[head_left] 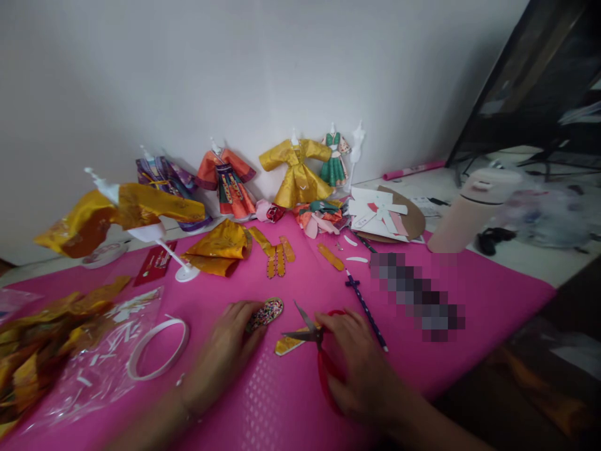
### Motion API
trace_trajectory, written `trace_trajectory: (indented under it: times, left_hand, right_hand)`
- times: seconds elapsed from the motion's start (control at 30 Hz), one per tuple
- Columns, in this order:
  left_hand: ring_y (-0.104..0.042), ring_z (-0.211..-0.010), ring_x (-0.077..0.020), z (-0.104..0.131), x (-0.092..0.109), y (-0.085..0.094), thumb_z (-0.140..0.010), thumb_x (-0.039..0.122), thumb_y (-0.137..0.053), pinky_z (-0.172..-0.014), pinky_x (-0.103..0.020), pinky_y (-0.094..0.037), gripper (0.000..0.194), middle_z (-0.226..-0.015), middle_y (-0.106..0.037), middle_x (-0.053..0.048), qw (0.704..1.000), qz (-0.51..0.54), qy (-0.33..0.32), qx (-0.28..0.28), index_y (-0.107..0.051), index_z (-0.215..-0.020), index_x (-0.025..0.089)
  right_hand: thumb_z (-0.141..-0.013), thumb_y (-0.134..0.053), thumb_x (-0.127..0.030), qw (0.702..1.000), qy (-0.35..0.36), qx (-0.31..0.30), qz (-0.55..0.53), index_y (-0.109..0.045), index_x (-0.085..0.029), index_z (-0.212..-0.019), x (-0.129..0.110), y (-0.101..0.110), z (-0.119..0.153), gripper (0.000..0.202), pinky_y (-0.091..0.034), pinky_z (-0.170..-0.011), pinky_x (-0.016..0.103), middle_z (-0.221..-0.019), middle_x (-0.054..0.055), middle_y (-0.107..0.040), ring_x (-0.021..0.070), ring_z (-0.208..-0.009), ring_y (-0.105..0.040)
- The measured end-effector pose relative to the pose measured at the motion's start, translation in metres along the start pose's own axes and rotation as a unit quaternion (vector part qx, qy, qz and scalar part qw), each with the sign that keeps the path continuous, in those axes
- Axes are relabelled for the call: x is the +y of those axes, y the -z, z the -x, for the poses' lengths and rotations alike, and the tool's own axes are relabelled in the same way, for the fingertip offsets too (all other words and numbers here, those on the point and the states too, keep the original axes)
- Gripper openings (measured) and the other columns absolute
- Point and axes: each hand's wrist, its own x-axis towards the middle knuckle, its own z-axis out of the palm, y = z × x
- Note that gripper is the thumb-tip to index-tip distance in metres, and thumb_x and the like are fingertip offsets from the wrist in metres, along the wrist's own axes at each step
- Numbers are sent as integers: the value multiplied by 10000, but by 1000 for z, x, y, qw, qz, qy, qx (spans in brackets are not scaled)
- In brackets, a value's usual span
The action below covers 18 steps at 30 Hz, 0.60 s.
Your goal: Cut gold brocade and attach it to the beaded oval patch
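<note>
My left hand (226,341) has its fingers closed round one end of a small oval tin (272,309) filled with colourful bits, on the pink tabletop. In my right hand (359,363) are red-handled scissors (310,334), their blades apart and pointing left. Beneath the blades lies a yellow fabric strip (286,345). More yellow strips (276,260) rest further back, with another single strip (331,257) to their right. A dark dotted pen (369,310) with a small bow lies beyond my right hand.
Small dressed mannequins (295,172) line the wall. One in yellow (141,210) leans at the left. White tape (132,366) and yellow scraps (28,369) are at the left. A pale bottle (462,216) stands at the right, behind a pixelated object (417,294).
</note>
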Motion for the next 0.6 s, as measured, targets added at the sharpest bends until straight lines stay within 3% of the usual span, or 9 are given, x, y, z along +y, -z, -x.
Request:
trace_trajectory:
  times: [0.2,0.6]
  left_hand:
    - [-689,-906,-239,7,-1,4,-962,305,-531,-782,-389,-578,212,-1053,-694,-52,1000,17,2,10,-559,-1164,244]
    - [-699,-954,-228,27,24,15,-951,262,-529,-804,-342,-581,264,-1090,-695,-45,999,30,-27,30,-514,-1214,266]
  right_hand:
    - [-747,-516,-152,1000,-1,3,4,-350,-150,-1409,1,-1,1,683,-342,-1085,604,-1239,153,-612,310,-1186,-557]
    - [-761,-508,-144,1000,2,9,10,-342,-154,-1420,3,-1,3,680,-359,-1073,609,-1254,154,-608,318,-1194,-560]
